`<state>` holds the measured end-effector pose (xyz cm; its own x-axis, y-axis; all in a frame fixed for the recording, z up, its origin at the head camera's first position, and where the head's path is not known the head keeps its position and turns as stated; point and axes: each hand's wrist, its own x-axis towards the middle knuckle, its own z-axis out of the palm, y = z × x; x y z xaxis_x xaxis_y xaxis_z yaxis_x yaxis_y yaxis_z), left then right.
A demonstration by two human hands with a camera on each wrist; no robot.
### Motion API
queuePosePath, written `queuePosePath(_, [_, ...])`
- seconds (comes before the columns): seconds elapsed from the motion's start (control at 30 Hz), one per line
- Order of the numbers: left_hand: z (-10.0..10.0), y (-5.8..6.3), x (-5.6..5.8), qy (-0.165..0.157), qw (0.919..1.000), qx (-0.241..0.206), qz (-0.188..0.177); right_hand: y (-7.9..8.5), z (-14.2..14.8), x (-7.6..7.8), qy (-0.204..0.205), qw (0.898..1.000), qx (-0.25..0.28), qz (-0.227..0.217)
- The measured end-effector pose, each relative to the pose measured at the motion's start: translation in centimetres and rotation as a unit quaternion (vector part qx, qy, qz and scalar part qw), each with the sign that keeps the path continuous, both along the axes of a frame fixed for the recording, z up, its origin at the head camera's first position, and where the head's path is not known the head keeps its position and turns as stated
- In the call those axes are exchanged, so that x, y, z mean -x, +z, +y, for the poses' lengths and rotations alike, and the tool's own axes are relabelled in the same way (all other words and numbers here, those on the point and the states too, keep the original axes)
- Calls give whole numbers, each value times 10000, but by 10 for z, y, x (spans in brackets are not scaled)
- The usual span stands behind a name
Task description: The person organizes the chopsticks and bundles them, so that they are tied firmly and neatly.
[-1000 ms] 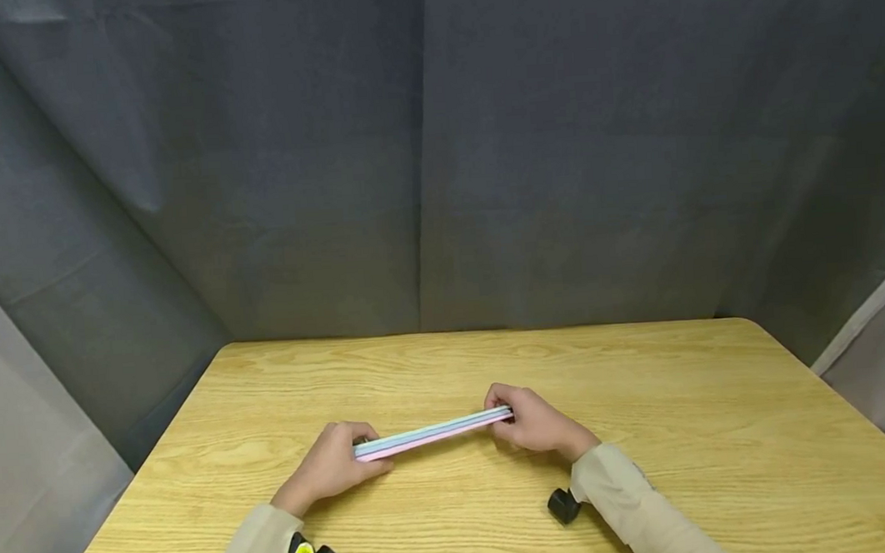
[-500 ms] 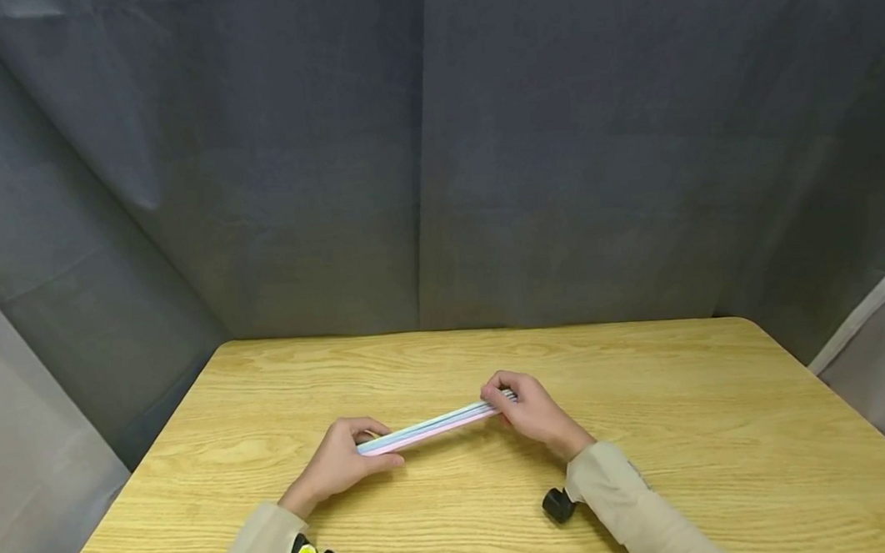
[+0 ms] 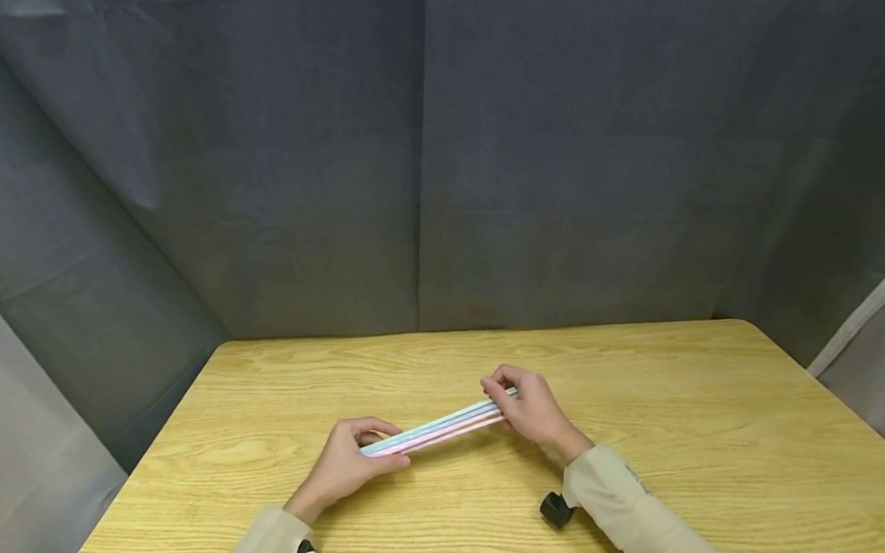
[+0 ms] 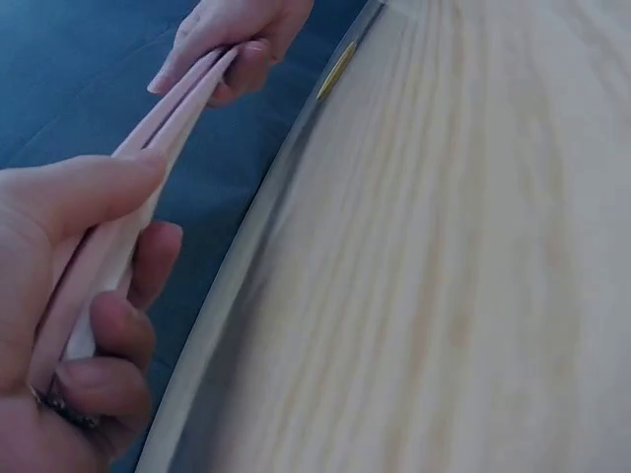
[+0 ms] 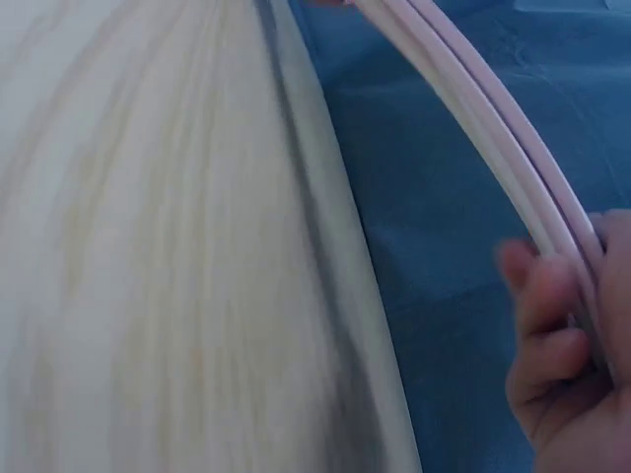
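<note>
1. A thin, flat stack of pale-blue, lilac and pink layers, smooth and perhaps paper or plastic [image 3: 431, 428], is held between the two grips, apparently lifted above the tabletop and tilted so that the right-hand end is raised. The material cannot be told for certain.
2. One end is gripped by the left hand [image 3: 343, 461], whose thumb is laid along the stack and whose fingers are curled round it from the other side.
3. The opposite end is pinched by the right hand [image 3: 535, 409] between thumb and bent fingers.
4. As for progress, both ends appear to be secured, and the layers are partly parted: narrow gaps are shown toward the right grip, while close to the left grip they are bunched together.
5. By that judgement, separation is only partial; no layer is seen freed from the grips, and none is seen laid down. The number of layers cannot be told.
6. Below and around both grips, a pale yellow wood-grain tabletop [image 3: 667, 407] is spread; beyond it, dark grey cloth curtains [image 3: 557, 178] are hung.
</note>
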<state>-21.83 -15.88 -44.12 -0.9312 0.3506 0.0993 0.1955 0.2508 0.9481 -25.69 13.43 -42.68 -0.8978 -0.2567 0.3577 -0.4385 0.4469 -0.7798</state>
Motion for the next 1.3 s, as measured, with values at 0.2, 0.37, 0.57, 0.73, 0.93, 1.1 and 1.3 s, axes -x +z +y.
queuePosePath(0.2, [5,0,1,58,9994,-259,203,16,-2,-7,-461,9986,187,154])
queuePosePath(0.37, [5,0,-1,138,9985,-448,290,36,-3,-16,-308,9952,820,-426])
queuePosePath(0.57, [2,-1,-1,263,9972,-559,431,28,11,-7,-83,9818,1549,-1093])
queuePosePath(0.73, [0,-1,0,346,9970,-542,442,25,29,-1,24,9818,1356,-1332])
queuePosePath(0.93, [0,-1,1,416,9967,-558,408,23,64,4,-19,9867,-633,-1496])
queuePosePath(1.1, [-1,-2,1,409,9967,-544,454,17,81,4,42,9619,-2480,-1149])
queuePosePath(1.3, [0,-3,2,316,9971,-515,470,8,81,5,-188,9499,-2929,-1077])
